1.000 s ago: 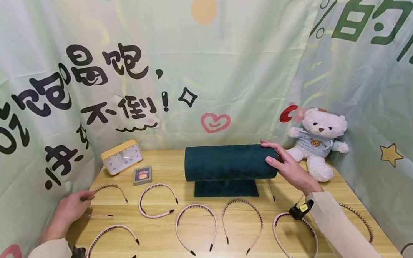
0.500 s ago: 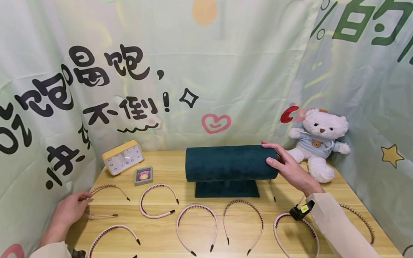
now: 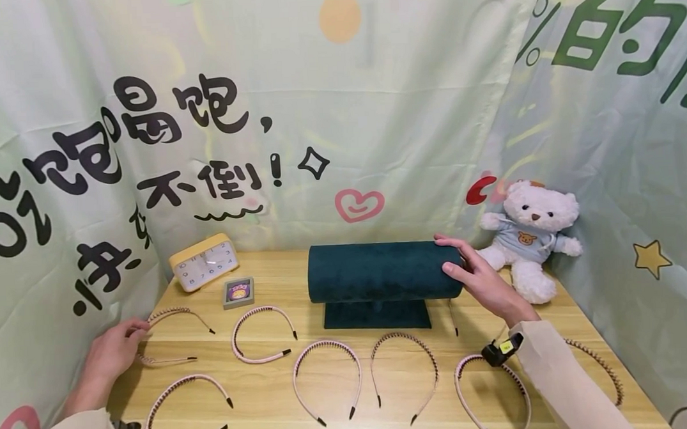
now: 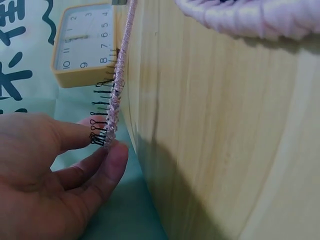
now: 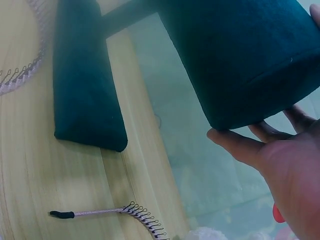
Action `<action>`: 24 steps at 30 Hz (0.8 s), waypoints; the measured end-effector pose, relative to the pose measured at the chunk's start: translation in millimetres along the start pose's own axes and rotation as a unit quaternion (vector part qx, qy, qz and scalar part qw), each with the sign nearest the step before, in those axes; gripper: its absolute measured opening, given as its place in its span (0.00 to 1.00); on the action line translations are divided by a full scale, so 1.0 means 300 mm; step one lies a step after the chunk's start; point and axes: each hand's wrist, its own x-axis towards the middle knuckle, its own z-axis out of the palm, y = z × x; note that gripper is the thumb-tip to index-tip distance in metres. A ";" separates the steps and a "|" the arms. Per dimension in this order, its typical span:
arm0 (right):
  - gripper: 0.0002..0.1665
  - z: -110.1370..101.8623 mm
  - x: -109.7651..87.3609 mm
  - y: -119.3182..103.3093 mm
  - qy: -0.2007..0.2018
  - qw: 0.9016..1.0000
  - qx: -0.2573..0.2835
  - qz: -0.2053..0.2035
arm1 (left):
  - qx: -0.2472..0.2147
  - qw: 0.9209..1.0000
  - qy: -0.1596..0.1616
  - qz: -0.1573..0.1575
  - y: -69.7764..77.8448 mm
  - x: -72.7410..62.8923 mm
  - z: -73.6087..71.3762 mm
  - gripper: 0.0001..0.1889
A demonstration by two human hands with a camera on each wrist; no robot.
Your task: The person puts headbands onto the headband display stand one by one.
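Note:
In the left wrist view, my left hand (image 4: 75, 165) pinches a thin pink-wrapped headband (image 4: 117, 92) with black wire teeth between thumb and fingers. From the head view this hand (image 3: 110, 356) is at the table's left edge, and the headband's (image 3: 201, 320) two black-tipped ends point right. A dark teal velvet roll on a stand (image 3: 380, 270), a headband display, stands at the back middle. My right hand (image 3: 490, 281) rests spread fingers against the roll's right end, thumb in front. In the right wrist view its fingertips (image 5: 217, 135) meet the rim of the roll (image 5: 250, 60).
Several more headbands lie about the wooden table (image 3: 259, 397), such as a pink one (image 3: 326, 343) in the middle. A yellow clock (image 3: 204, 262) and a small framed picture (image 3: 237, 291) stand back left. A white teddy bear (image 3: 531, 238) sits back right; printed cloth (image 3: 419, 109) hangs behind.
My left hand with the headband shifts slightly right, then a little back left, and the headband's near end shows further right than a second ago. The right hand stays on the roll.

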 end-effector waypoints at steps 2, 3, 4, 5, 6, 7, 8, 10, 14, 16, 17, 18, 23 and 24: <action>0.28 -0.001 0.000 0.002 0.000 1.000 0.001 0.002 | -0.001 1.000 0.008 0.002 -0.002 -0.002 0.002 0.17; 0.28 -0.001 0.000 0.001 0.001 1.000 0.001 0.003 | 0.000 1.000 0.011 0.005 -0.004 -0.003 0.003 0.16; 0.28 -0.001 0.000 0.001 0.001 1.000 0.001 0.005 | -0.001 1.000 0.015 0.009 -0.005 -0.005 0.003 0.16; 0.28 0.000 0.001 0.001 0.002 1.000 0.002 0.006 | -0.001 1.000 0.017 0.011 -0.006 -0.006 0.003 0.16; 0.28 0.000 0.000 0.001 0.002 1.000 0.001 0.007 | -0.001 1.000 0.020 0.015 -0.008 -0.007 0.003 0.16; 0.28 -0.001 0.000 0.001 0.002 1.000 0.001 0.008 | -0.001 1.000 0.024 0.020 -0.010 -0.008 0.004 0.16; 0.28 -0.001 -0.001 0.000 0.002 1.000 0.000 0.009 | -0.001 0.999 0.026 0.023 -0.011 -0.009 0.005 0.16; 0.28 -0.002 -0.001 -0.001 0.002 1.000 -0.002 0.010 | -0.001 0.999 0.030 0.027 -0.013 -0.011 0.005 0.16; 0.29 -0.003 0.002 -0.001 0.002 1.000 -0.002 0.013 | -0.006 0.999 0.028 0.024 -0.018 -0.012 0.004 0.17; 0.28 -0.003 0.003 0.001 0.001 1.000 0.000 0.014 | -0.008 0.999 0.028 0.022 -0.022 -0.012 0.005 0.17; 0.29 -0.003 0.004 0.002 0.000 1.000 0.001 0.013 | -0.011 0.999 0.028 0.021 -0.024 -0.011 0.005 0.17; 0.29 -0.004 0.005 0.003 0.000 1.000 0.001 0.013 | -0.012 0.999 0.029 0.023 -0.027 -0.010 0.006 0.16; 0.28 -0.001 0.002 0.002 -0.001 1.000 0.002 0.011 | -0.040 0.999 0.016 0.028 -0.041 -0.004 0.007 0.15; 0.28 -0.001 0.001 0.001 0.000 1.000 0.001 0.012 | -0.048 0.998 0.009 0.029 -0.043 -0.003 0.006 0.16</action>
